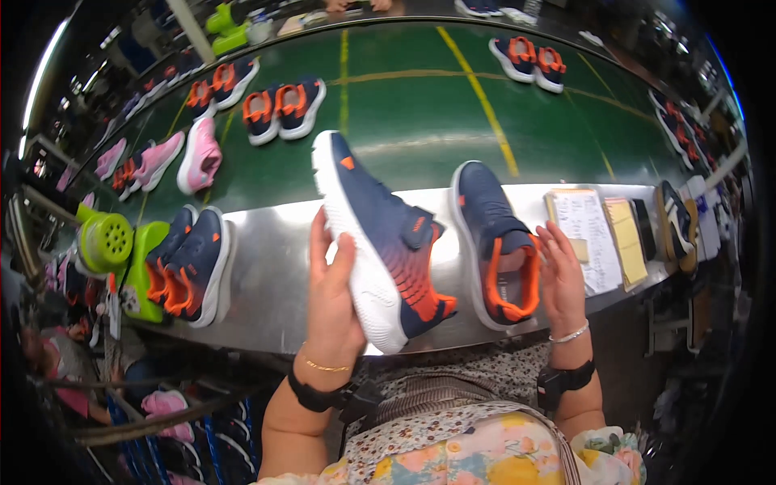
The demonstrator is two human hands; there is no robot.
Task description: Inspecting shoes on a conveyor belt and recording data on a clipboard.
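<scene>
Our left hand [333, 287] grasps a navy-and-orange fabric shoe with a thick white sole [376, 218], tilted above the near edge of the shiny metal tabletop [271, 279]. Our right hand [562, 275], fingers loosely parted, is beside its navy-and-orange, white-soled counterpart [487, 202] near that edge; we cannot tell if they touch.

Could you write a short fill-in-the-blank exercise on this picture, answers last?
1. The left hand holds a navy-and-orange shoe whose sole is coloured ____.
2. The right hand is beside a second shoe whose collar is bright ____.
3. Yellow lines run across the ____-coloured surface beyond the metal bench.

Missing words: white; orange; green.
</scene>
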